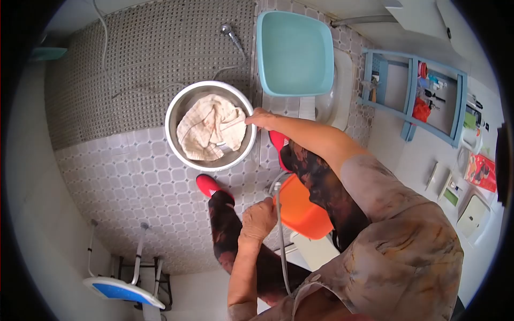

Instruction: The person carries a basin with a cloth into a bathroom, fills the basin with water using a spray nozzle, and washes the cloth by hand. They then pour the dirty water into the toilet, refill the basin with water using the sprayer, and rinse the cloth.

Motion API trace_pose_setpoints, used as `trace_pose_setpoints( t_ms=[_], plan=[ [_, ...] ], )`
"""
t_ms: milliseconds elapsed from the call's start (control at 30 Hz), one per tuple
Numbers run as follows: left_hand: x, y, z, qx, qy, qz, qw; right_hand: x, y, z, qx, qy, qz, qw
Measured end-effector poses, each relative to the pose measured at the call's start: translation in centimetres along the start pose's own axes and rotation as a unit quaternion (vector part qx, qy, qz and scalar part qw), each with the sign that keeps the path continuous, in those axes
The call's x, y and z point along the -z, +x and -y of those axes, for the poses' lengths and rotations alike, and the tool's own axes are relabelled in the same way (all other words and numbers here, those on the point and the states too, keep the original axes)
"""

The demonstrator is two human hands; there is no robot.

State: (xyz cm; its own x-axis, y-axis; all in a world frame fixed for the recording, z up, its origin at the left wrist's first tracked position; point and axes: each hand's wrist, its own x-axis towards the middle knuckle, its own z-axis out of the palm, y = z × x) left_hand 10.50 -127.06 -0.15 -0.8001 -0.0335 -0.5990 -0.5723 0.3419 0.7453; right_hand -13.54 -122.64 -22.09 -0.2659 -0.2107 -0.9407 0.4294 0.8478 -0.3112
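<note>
My right hand (260, 119) grips the right rim of a round metal basin (172, 142) that stands on the tiled floor. Inside the basin lies a crumpled, cream-coloured cloth (206, 125), perhaps a towel, which looks damp. My left hand (258, 218) is closed in a fist, lower down in front of my body. Right beside its knuckles runs a grey flexible hose (281, 241); whether the fingers hold it is hidden. Behind the hose is an orange bucket (305, 208).
A turquoise tub (294, 53) stands beyond the basin. A shower head (227, 30) lies on the grey studded mat (150, 59). On the right is a blue shelf rack (412, 93) with small items. A blue-and-white shower seat (124, 292) is at the lower left.
</note>
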Motion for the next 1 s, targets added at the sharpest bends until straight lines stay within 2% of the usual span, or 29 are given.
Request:
trace_pose_setpoints(
  t_ms=[100,233,300,333,400,467,500,533,567,633,667,800,867,900,933,1000],
  plan=[
    [-0.1,3.6,1.0,0.024,-0.058,0.023,0.998,0.2,3.0,-0.3,-0.005,-0.008,0.018,1.0],
    [-1.1,5.9,4.3,0.064,0.007,0.02,0.998,-0.3,7.0,-1.0,-0.015,0.008,-0.022,1.0],
    [-0.2,6.0,5.0,0.113,0.035,0.019,0.993,-0.6,7.7,-1.3,-0.006,-0.018,-0.032,0.999],
    [0.3,6.3,5.4,0.139,0.029,-0.003,0.99,-0.5,10.6,-3.5,-0.014,-0.029,-0.018,0.999],
    [0.2,6.3,7.3,0.189,0.034,-0.031,0.981,-0.4,10.7,-2.6,-0.019,-0.061,-0.015,0.998],
    [-0.4,6.8,9.2,0.25,0.046,-0.066,0.965,-0.6,10.3,-1.8,0.003,-0.05,-0.052,0.997],
    [-1.1,6.7,9.9,0.274,0.046,-0.077,0.957,-0.2,10.6,-1.8,0.005,-0.038,-0.011,0.999],
    [-1.7,6.9,10.9,0.289,0.031,-0.097,0.952,-0.3,12.6,-3.2,0.021,-0.045,-0.019,0.999],
    [-2.4,7.4,11.7,0.297,0.017,-0.119,0.947,0.2,12.5,-2.6,0.002,-0.027,0.038,0.999],
    [-4.0,8.3,13.1,0.326,0.037,-0.165,0.93,-0.6,11.8,-2.1,0.058,0.0,-0.011,0.998],
    [-4.4,8.9,13.1,0.342,0.008,-0.191,0.92,-0.6,10.6,-1.1,0.049,-0.001,0.018,0.999],
    [-6.0,10.9,11.5,0.351,-0.027,-0.24,0.905,-0.1,10.1,-1.6,0.064,-0.029,0.046,0.996],
    [-5.9,11.4,10.2,0.339,-0.029,-0.257,0.905,-0.9,11.5,-3.5,0.102,0.025,0.028,0.994],
    [-6.1,11.7,10.5,0.332,-0.04,-0.277,0.901,-1.1,13.4,-4.6,0.101,0.018,0.064,0.993],
    [-5.8,12.1,11.0,0.321,-0.035,-0.287,0.902,-0.9,11.4,-3.3,0.063,-0.041,0.01,0.997],
    [-6.3,13.0,12.5,0.308,-0.029,-0.306,0.9,-0.3,9.6,-3.1,0.094,-0.021,0.044,0.994]
  ],
)
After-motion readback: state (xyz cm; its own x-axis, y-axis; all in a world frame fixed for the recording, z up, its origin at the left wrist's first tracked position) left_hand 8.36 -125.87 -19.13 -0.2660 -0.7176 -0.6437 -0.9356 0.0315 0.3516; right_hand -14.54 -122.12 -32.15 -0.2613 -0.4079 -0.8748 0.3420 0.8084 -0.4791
